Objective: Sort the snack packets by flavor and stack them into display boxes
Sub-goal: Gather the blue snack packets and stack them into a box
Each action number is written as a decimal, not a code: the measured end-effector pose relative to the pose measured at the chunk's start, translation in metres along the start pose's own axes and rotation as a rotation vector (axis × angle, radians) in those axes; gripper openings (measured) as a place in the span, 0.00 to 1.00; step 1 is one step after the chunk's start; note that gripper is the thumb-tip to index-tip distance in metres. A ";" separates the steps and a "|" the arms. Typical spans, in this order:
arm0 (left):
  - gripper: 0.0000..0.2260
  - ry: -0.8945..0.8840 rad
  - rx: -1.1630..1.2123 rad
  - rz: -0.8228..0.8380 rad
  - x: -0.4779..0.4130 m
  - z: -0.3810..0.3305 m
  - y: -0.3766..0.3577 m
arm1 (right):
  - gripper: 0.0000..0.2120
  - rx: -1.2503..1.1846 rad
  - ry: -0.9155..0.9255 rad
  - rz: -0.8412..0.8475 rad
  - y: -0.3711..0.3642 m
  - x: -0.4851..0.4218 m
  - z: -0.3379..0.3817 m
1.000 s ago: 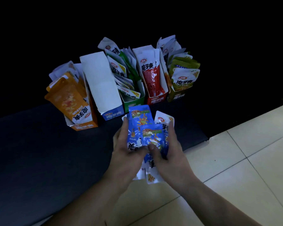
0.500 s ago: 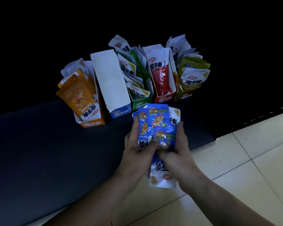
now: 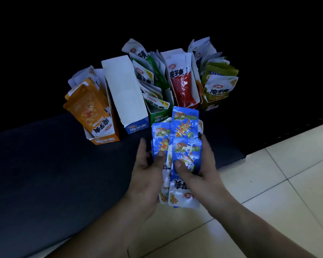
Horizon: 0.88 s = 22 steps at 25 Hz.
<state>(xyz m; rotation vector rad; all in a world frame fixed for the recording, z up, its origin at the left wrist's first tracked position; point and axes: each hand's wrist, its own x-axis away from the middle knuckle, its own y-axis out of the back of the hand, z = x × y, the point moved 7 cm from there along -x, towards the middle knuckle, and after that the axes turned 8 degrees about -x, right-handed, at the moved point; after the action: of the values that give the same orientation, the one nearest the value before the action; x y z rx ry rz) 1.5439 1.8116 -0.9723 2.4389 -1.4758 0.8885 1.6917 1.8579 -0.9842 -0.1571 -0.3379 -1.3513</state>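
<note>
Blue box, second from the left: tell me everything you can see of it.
The blue box looks like thin cardboard: a low blue front lip with a logo and printed characters, and a tall plain white panel behind it. It stands on the dark mat between the orange box and the green box. No packets show in it. The left hand and right hand, holding blue packets, are clear of it.

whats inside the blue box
Of the blue box only a white panel shows, no packets poking above it; its inside is hidden. The blue packets are in the left hand and right hand.
</note>
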 end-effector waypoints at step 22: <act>0.33 -0.292 -0.387 0.019 -0.009 -0.045 -0.049 | 0.34 -0.001 0.065 -0.034 0.017 -0.005 0.036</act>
<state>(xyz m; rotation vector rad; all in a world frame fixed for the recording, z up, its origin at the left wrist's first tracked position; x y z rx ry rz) 1.5641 1.8620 -0.9326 2.3285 -1.5848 0.2196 1.7021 1.8770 -0.9508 -0.1084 -0.2861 -1.3870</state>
